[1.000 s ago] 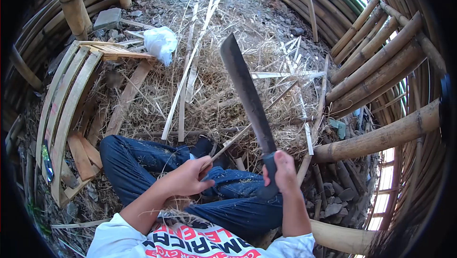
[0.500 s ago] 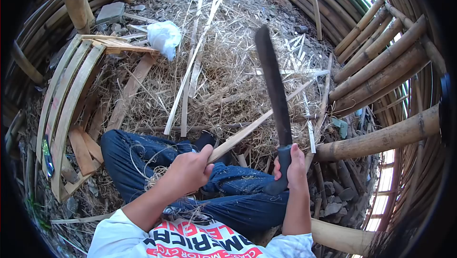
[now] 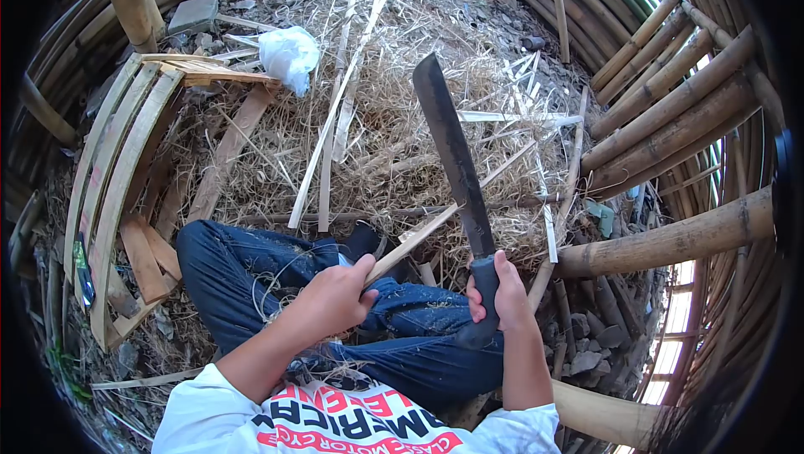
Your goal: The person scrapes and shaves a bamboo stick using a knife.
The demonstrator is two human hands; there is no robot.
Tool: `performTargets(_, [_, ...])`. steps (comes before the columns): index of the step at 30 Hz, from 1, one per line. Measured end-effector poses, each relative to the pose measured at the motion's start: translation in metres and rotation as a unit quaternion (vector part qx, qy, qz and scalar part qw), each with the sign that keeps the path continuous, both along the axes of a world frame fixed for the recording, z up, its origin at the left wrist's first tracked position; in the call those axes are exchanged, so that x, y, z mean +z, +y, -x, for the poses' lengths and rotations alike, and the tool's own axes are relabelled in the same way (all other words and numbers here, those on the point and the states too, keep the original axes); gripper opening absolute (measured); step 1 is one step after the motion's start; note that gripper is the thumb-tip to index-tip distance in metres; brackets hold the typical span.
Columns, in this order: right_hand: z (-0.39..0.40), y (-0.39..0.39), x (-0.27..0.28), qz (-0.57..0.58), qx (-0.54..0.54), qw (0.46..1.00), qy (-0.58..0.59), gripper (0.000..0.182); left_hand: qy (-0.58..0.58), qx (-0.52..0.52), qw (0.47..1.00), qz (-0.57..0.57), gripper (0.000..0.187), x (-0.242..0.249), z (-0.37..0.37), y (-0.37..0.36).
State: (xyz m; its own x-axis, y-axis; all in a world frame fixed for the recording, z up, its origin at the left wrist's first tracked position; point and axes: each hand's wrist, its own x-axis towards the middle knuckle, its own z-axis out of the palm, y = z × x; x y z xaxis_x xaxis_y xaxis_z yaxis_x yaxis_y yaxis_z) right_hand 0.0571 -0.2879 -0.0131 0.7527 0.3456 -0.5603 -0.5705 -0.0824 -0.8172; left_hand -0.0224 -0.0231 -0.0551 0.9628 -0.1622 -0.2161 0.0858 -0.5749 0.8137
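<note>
My left hand (image 3: 337,296) is closed around the near end of a thin bamboo strip (image 3: 416,236), which slants up to the right over my crossed legs. In my right hand (image 3: 509,293) is the dark handle of a machete (image 3: 455,152), its long blade pointing up and leaning slightly left. The blade crosses the strip around its middle; whether they touch I cannot tell. The fingers of my right hand wrap round the handle, partly hidden by it.
A slatted wooden crate (image 3: 117,194) stands at the left, with a white plastic bag (image 3: 289,59) by its top corner. Long strips (image 3: 335,123) lie on shavings ahead. Bamboo poles (image 3: 670,232) and stacked bamboo line the right side.
The machete has shifted left, toward my left hand, and its tip sits a little lower. The strip's far end has moved slightly left. My left hand has barely moved.
</note>
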Motion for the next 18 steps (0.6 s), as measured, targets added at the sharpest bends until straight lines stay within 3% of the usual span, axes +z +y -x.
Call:
performTargets(7, [0.0, 0.003, -0.001, -0.022, -0.003, 1.0, 0.0, 0.057, 0.01, -0.002, 1.0, 0.026, 0.031, 0.003, -0.001, 0.002])
performTargets(9, [0.0, 0.005, -0.009, 0.153, 0.056, 0.962, -0.217, 0.049, 0.004, 0.0, 1.0, 0.024, 0.031, 0.0, -0.002, 0.004])
performTargets(18, [0.0, -0.002, -0.006, 0.052, 0.055, 0.996, -0.036, 0.054, 0.019, -0.001, 0.999, 0.026, 0.029, -0.003, 0.004, 0.007])
